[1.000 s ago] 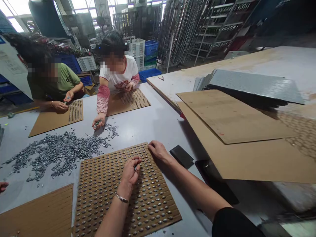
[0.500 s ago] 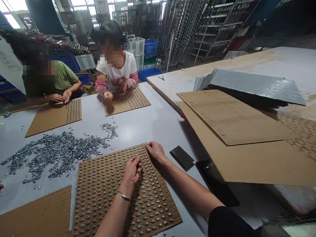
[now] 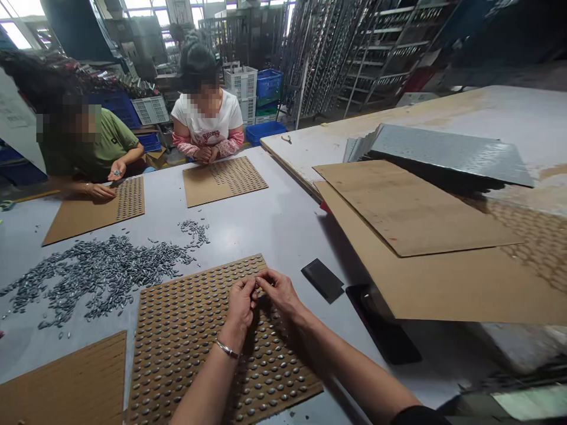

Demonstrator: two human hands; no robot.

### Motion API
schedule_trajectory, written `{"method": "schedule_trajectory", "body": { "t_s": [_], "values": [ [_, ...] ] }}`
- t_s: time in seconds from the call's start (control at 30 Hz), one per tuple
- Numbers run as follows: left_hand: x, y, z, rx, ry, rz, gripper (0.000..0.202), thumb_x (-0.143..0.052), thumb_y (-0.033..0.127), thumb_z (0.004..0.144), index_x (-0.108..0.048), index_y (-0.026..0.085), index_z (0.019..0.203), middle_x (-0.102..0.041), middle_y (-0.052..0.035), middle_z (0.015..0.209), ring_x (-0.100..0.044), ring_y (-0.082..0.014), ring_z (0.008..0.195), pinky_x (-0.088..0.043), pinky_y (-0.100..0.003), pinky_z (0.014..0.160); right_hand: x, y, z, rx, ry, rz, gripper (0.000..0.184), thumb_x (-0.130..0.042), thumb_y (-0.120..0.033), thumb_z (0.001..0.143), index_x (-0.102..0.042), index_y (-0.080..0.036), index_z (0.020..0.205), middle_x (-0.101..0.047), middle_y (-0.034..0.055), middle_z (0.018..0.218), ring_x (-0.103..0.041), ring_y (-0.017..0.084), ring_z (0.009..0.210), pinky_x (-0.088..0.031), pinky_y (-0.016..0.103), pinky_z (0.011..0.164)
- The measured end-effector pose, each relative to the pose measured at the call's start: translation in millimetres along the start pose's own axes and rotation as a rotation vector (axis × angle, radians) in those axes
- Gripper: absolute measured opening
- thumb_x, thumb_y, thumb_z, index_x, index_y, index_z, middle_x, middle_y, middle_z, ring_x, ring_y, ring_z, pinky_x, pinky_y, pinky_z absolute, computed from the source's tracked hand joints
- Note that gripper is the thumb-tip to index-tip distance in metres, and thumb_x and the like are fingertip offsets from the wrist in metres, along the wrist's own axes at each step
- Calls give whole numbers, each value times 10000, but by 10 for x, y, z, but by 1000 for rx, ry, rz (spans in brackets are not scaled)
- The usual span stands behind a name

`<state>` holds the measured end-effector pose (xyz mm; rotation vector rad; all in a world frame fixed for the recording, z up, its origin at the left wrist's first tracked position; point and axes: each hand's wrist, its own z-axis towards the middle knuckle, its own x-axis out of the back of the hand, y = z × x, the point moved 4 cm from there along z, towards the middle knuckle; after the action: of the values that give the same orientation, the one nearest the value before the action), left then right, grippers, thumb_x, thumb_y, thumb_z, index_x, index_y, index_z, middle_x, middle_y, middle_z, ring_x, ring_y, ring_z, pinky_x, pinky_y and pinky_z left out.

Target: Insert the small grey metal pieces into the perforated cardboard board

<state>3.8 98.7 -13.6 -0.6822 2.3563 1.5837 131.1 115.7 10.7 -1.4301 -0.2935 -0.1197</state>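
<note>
A brown cardboard sheet [image 3: 260, 257] lies in front of me, covered with rows of small, shiny, pointed-oval metal pieces [image 3: 188, 327]. Over its upper right part my left hand [image 3: 241, 302], with a silver bracelet at the wrist, is closed with its fingers curled. Fingertips of my right hand [image 3: 280, 293] are pinched together right against the left fingers. Whatever either hand holds is too small or hidden to make out. Left of the sheet's far edge, a loose heap of the same metal pieces [image 3: 113, 271] spreads over the white table [image 3: 283, 221].
Another cardboard sheet [image 3: 66, 378] lies at the near left. Two people sit across the table, each at a partly filled sheet [image 3: 199, 189]. To the right are a dark flat rectangle [image 3: 322, 280], a black phone-like slab [image 3: 390, 339], stacked cardboard [image 3: 416, 206] and metal sheets [image 3: 452, 150].
My right hand has left the sheet's far right corner and come to my left fingers. Across the table, one person has brought both hands together and the other has reached down to their sheet.
</note>
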Motion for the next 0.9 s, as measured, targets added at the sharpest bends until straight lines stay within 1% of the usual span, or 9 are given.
{"method": "schedule_trajectory", "body": {
  "t_s": [0.1, 0.2, 0.33, 0.4, 0.47, 0.57, 0.63, 0.77, 0.9],
  "values": [
    [15, 11, -7, -13, 7, 68, 487, -869, 507, 544, -596, 143, 719, -484, 67, 511, -363, -36, 399, -182, -171, 366, 32, -3, 15, -11, -76, 16, 226, -619, -390, 832, -690, -176, 832, -708, 30, 803, -636, 172, 760, -485, 276, 708],
    [35, 50, -9, -17, -54, 206, 483, -861, 525, 548, -583, 145, 651, -475, 63, 468, -362, -38, 381, -192, -183, 381, 76, -24, 14, -8, -151, -25, 190, -630, -347, 805, -677, -173, 865, -699, 22, 801, -622, 158, 733, -470, 253, 653],
    [30, 74, -25, 76, -143, 242, 484, -859, 523, 550, -568, 147, 639, -482, 58, 484, -361, -37, 369, -175, -183, 364, 145, -78, 3, 71, -205, -109, 207, -586, -279, 799, -685, -178, 949, -685, 5, 764, -597, 140, 684, -456, 244, 636],
    [16, 73, -34, 151, -170, 115, 433, -852, 464, 591, -589, 135, 689, -536, 33, 563, -373, -28, 394, -159, -167, 354, 209, -61, 60, 68, -151, -133, 203, -561, -263, 786, -694, -178, 913, -683, 6, 754, -599, 143, 691, -461, 247, 653],
    [6, 80, -36, 194, -182, -11, 346, -826, 371, 648, -612, 121, 754, -578, 3, 651, -413, -27, 445, -188, -145, 360, 276, 16, 162, -25, -67, -118, 179, -551, -268, 764, -679, -176, 851, -677, 7, 732, -599, 144, 672, -461, 242, 624],
    [41, 86, -23, 206, -131, -124, 217, -766, 189, 686, -622, 109, 828, -616, -36, 744, -501, -44, 535, -298, -127, 403, 302, 178, 327, -215, 5, -46, 153, -541, -284, 743, -633, -176, 803, -634, -10, 624, -569, 137, 567, -434, 230, 534],
    [77, 75, -20, 211, -94, -166, 193, -731, 118, 697, -617, 102, 852, -638, -63, 772, -532, -56, 564, -331, -125, 416, 269, 258, 414, -265, 22, -42, 159, -532, -288, 746, -632, -175, 799, -627, -10, 596, -566, 140, 548, -426, 234, 525],
    [126, 39, -45, 201, -73, -152, 202, -755, 191, 732, -597, 110, 830, -648, -65, 729, -512, -57, 518, -282, -121, 374, 190, 335, 503, -222, 79, -246, 170, -546, -302, 770, -667, -182, 773, -696, 25, 725, -607, 166, 684, -439, 258, 624],
    [127, 11, -79, 197, -104, -97, 343, -822, 322, 681, -616, 112, 858, -605, -2, 651, -444, -36, 436, -220, -125, 339, 150, 399, 516, -258, 91, -410, 176, -524, -280, 823, -673, -188, 803, -711, 38, 800, -619, 183, 752, -418, 277, 693]
  ]
}}
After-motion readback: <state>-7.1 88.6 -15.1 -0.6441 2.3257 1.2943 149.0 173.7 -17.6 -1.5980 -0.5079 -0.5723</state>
